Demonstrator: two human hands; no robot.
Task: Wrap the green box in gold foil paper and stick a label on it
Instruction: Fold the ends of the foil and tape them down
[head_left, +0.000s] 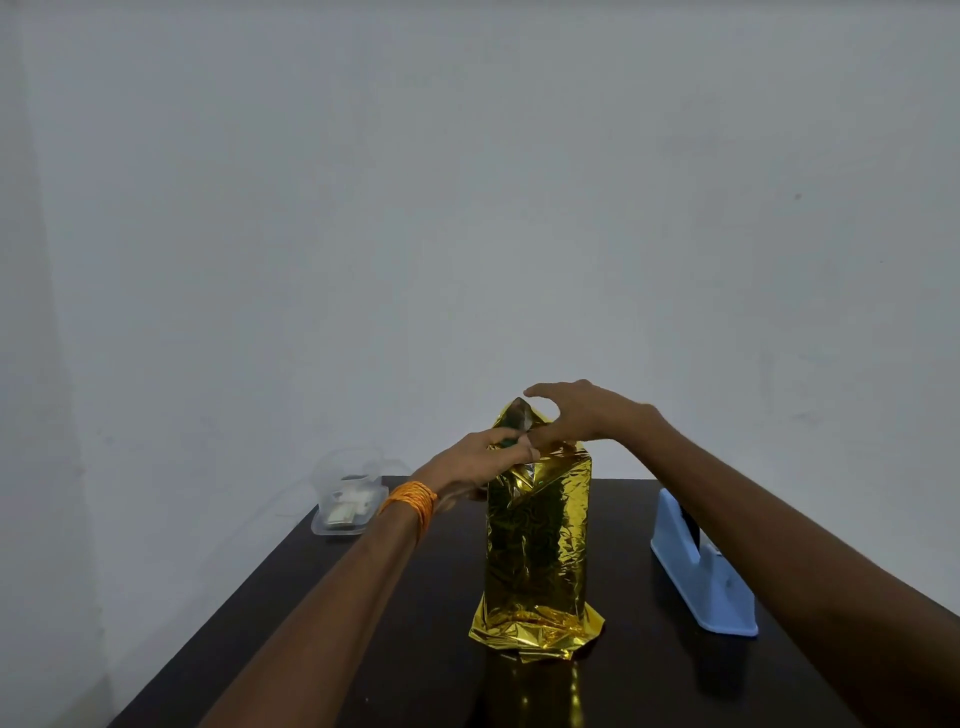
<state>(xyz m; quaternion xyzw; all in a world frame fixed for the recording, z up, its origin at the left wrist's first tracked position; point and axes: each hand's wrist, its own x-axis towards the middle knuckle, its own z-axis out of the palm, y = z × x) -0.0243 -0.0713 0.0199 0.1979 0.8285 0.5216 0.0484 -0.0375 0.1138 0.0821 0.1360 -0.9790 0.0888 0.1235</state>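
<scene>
- While the tall gold-foil-wrapped box (537, 545) stood upright on the dark counter (649, 675), the left grip (488, 460) pinched its top fold.
- The right grip (576, 415) arched open over the peak, holding nothing.

A tall box (507, 442) stands upright on the dark desk (395, 623), sheathed in gold foil (537, 545) that flares, crumpled, at its foot. The left grip (488, 457), an orange thread band (410, 501) at its wrist, pinches the foil at the top, where a sliver of green shows. The right grip (576, 415) arches over a raised foil flap (519, 413). A blue tape dispenser (701, 571) sits right of the box, and a clear plastic tub (343, 506) sits at the far left corner.
</scene>
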